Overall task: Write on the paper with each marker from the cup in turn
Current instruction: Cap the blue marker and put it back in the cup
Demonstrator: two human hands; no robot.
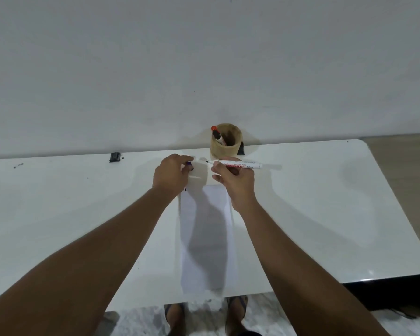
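Two markers are in sight, one cup, one sheet of paper, and two hands. The white tabletop [325, 202] carries the lot.

The wooden cup [226, 144] stands at the far edge of the tabletop, close against the wall, and one marker with a red cap [217, 135] leans inside it. The second marker [235, 164] is uncapped and lies level in the air just in front of the cup, its dark tip pointing toward the left hand and its tail reaching out toward the right edge. The right hand [235, 183] grips this marker from below, fingers closed around the middle of its barrel, so the tip sticks out past the fingers on one side and most of the barrel on the other.

The left hand [172, 174] is closed on a small dark cap [190, 165], pinched at the fingertips just apart from the marker's tip.

The paper [206, 238] lies lengthwise from the near edge toward the cup; both hands hover over its far end. A short dark mark [185, 189] shows near its far left corner.

A small black object [114, 157] sits at the far edge, toward the left.
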